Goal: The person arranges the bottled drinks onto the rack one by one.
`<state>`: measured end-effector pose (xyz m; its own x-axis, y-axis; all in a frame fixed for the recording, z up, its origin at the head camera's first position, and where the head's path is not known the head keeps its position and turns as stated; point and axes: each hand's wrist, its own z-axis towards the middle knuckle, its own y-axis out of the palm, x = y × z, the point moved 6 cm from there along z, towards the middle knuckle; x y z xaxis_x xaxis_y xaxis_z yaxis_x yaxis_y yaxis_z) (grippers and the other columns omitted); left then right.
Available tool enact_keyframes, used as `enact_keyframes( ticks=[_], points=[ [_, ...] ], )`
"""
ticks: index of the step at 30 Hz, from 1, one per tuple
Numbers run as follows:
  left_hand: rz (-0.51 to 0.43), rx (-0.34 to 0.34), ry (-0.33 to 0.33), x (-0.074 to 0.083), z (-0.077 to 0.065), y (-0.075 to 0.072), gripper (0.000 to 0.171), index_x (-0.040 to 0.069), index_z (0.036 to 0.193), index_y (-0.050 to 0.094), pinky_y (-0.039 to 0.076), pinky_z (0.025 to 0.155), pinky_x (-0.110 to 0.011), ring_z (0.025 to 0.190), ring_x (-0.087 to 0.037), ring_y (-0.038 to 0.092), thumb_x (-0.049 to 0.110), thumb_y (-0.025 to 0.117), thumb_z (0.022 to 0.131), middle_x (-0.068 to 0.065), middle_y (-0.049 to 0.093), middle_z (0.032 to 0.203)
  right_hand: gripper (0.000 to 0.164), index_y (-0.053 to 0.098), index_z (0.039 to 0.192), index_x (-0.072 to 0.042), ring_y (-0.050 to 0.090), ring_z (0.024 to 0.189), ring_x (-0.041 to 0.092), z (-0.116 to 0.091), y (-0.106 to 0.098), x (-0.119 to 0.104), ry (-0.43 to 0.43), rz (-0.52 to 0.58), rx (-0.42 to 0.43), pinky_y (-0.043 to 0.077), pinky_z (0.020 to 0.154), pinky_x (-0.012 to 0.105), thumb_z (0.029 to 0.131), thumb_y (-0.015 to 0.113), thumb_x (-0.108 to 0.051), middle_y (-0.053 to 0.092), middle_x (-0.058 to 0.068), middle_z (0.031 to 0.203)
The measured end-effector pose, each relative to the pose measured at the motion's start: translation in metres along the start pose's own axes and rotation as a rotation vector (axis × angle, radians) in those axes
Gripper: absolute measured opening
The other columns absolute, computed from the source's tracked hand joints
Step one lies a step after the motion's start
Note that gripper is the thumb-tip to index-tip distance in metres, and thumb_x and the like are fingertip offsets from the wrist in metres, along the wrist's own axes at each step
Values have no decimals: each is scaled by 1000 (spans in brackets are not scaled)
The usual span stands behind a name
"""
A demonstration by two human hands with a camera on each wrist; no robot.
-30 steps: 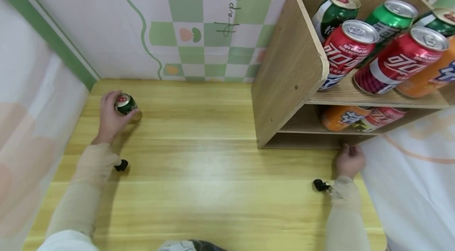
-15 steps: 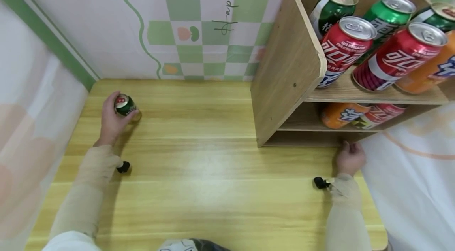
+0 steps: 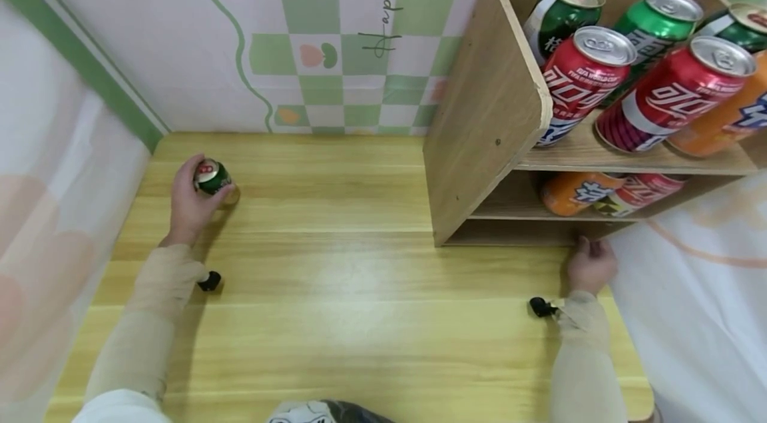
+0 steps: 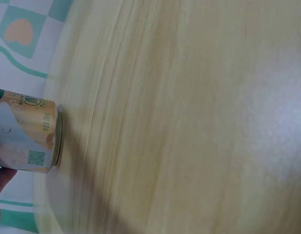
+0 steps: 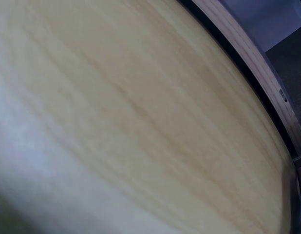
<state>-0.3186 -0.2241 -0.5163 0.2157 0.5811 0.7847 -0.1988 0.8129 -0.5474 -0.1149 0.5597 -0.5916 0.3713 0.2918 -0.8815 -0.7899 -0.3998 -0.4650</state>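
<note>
My left hand (image 3: pixel 190 203) grips a small dark green drink can (image 3: pixel 211 176) at the table's far left corner, thumb on one side and fingers round the other. In the left wrist view the gold lower part of the can (image 4: pixel 31 134) shows, with a pale patch and a square code, its base right at the tabletop. My right hand (image 3: pixel 590 268) holds the lower right front corner of the wooden shelf (image 3: pixel 479 143), its fingers partly hidden. Only the shelf's bottom edge (image 5: pixel 257 63) and a sliver of that hand show in the right wrist view.
Several cans, including a red cola can (image 3: pixel 677 93) and a green can (image 3: pixel 650 23), stand on the upper level. An orange can (image 3: pixel 575 193) and a pink-red can (image 3: pixel 644 193) sit on the level below. A checked cloth (image 3: pixel 347 63) hangs behind the wooden table (image 3: pixel 335 296).
The head view has shifted slightly. Both hands keep their places, the left on the can and the right at the shelf's corner.
</note>
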Motion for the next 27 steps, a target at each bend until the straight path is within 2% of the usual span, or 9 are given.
enact_keyframes(
  ticks=[7, 11, 16, 20, 23, 27],
  points=[
    [-3, -5, 10, 2, -5, 0, 82, -1, 151, 40, 32, 117, -52, 137, -43, 41, 3, 85, 82, -27, 44, 148, 38, 62, 137, -1, 61, 120, 9, -1, 0, -1, 17, 12, -19, 46, 104, 24, 105, 55, -20, 61, 20, 138],
    [-3, -6, 25, 4, -8, 0, 82, -2, 150, 41, 32, 117, -54, 136, -44, 42, 3, 85, 82, -28, 45, 147, 38, 63, 136, -1, 61, 121, 11, 0, -2, 0, 19, -24, -7, 46, 105, 24, 105, 55, -21, 61, 19, 138],
    [21, -5, 30, 9, -14, -3, 82, -2, 150, 42, 32, 117, -54, 135, -46, 43, 3, 86, 81, -28, 47, 146, 39, 64, 134, 0, 62, 117, 9, 2, -1, 3, 8, -56, 4, 47, 103, 23, 104, 56, -24, 62, 19, 136],
    [31, 9, 35, 14, -20, -7, 80, -2, 148, 45, 36, 114, -53, 134, -44, 45, 3, 87, 80, -27, 49, 144, 38, 66, 133, -1, 62, 113, 6, 3, -1, 5, 3, -60, 14, 48, 101, 22, 104, 57, -24, 64, 19, 134],
    [37, 20, 58, 18, -24, -9, 80, -1, 147, 47, 40, 113, -45, 132, -43, 47, 3, 88, 79, -26, 51, 143, 38, 66, 133, -1, 62, 113, 6, 4, 0, 6, 9, -58, 17, 48, 101, 22, 104, 57, -24, 64, 18, 134],
    [24, 31, 89, 23, -33, -13, 80, -1, 146, 48, 39, 103, -18, 127, -42, 51, 1, 88, 77, -27, 53, 139, 39, 65, 133, 0, 62, 116, 9, 3, 0, 4, 13, -58, 14, 47, 102, 23, 104, 56, -25, 64, 18, 135]
  ],
)
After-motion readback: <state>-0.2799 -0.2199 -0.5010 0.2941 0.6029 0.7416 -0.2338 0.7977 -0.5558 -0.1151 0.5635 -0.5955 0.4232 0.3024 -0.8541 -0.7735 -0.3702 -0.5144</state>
